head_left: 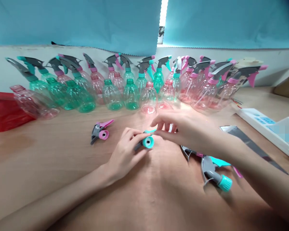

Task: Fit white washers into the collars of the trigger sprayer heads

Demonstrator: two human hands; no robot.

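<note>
My left hand [126,150] is closed around a grey spray trigger head with a teal cap [146,141], its round opening facing me. My right hand [183,130] hovers just right of it, fingers spread and curled, fingertips close to the head's teal trigger. A loose grey and pink trigger head [100,131] lies on the wooden table [50,160] to the left. Under my right forearm lie more trigger heads, one grey with a teal cap [215,175].
A long row of green and pink plastic bottles [132,93], many fitted with trigger heads, lines the table's back edge. A pink bottle [32,102] lies on its side by a red bag [4,112]. A white power strip [267,126] and a metal strip [250,142] are at the right.
</note>
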